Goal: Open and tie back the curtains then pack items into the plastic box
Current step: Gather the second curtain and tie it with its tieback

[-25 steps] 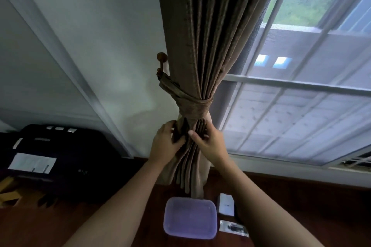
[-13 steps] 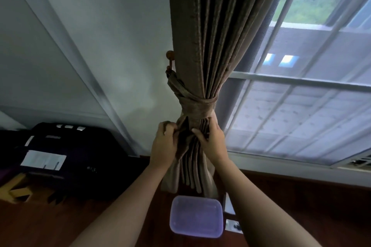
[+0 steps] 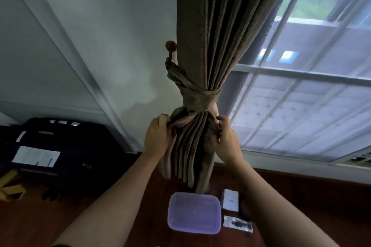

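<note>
A pale painted wall (image 3: 100,36) fills the upper left of the frame and a large barred window (image 3: 301,106) the right, above a reddish-brown wooden floor (image 3: 311,196) along the bottom. In the head view, the brown pleated fabric curtain (image 3: 220,26) hangs down the centre, cinched at mid-frame by a matching brown fabric tieback band (image 3: 200,96) that runs to a round wooden wall hook (image 3: 171,46) just left of it. Just below the band, the left grip (image 3: 157,136) is curled round the curtain's left edge and the right grip (image 3: 228,140) pinches the folds on the right. A hard downward tug could probably drag the band off the hook or slacken it so the folds spill out, and uneven pulling would leave the bundle lopsided. The translucent lilac rectangular plastic box (image 3: 193,214) lies on the floor at bottom centre, right under the hem; whether it is lidded I cannot tell. A small white carton (image 3: 230,199) and a clear packet (image 3: 237,226) holding something dark lie just right of it. A black suitcase (image 3: 60,146) sits well apart at lower left. The hem overlaps the box's far edge in this view and may hinder packing.
</note>
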The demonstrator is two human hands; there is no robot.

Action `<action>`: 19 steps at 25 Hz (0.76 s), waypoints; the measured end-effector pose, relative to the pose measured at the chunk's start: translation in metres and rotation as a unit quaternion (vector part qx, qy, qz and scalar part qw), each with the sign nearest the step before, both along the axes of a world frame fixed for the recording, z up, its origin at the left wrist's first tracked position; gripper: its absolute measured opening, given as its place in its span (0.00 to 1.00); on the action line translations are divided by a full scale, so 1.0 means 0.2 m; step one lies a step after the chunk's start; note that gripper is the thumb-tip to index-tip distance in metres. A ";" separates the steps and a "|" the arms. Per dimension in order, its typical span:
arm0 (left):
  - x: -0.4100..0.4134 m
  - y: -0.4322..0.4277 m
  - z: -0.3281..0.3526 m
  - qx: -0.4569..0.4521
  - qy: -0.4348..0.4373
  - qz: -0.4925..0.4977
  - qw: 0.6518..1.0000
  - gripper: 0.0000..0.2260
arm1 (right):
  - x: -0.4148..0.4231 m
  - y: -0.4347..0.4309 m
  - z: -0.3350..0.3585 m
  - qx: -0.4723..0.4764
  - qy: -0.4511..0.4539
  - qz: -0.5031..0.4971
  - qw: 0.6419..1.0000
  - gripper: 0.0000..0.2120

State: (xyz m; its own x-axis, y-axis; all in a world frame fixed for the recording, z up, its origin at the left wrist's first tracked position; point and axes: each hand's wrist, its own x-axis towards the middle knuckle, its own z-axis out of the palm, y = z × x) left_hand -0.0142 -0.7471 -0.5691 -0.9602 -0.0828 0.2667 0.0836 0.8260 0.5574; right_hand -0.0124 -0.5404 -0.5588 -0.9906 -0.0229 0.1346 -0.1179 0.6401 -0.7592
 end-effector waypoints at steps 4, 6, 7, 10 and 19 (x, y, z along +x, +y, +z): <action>0.04 -0.03 0.00 0.040 -0.007 -0.095 0.995 0.11 | 0.10 -0.17 -0.03 -0.038 0.049 -0.013 0.998 0.27; 0.05 -0.06 -0.01 -0.007 0.041 -0.144 0.989 0.09 | 0.10 -0.24 -0.05 0.005 0.022 -0.027 0.999 0.25; 0.05 -0.08 -0.02 -0.028 0.048 -0.156 0.986 0.09 | 0.09 -0.27 -0.05 0.006 -0.011 -0.042 0.999 0.25; 0.02 -0.05 -0.02 0.031 -0.037 -0.089 0.995 0.16 | 0.04 -0.35 -0.01 -0.042 -0.036 -0.100 0.993 0.19; -0.18 -0.15 0.04 -0.181 -0.009 0.038 0.983 0.13 | 0.04 -0.14 -0.05 0.010 -0.012 -0.027 1.000 0.16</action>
State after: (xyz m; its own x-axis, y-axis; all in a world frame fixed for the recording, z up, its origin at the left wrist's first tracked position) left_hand -0.0509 -0.7764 -0.5611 -0.9594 -0.0579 0.2759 0.0063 0.9740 0.2264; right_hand -0.0037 -0.5681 -0.5691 -0.9935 0.0276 0.1104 -0.0649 0.6596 -0.7488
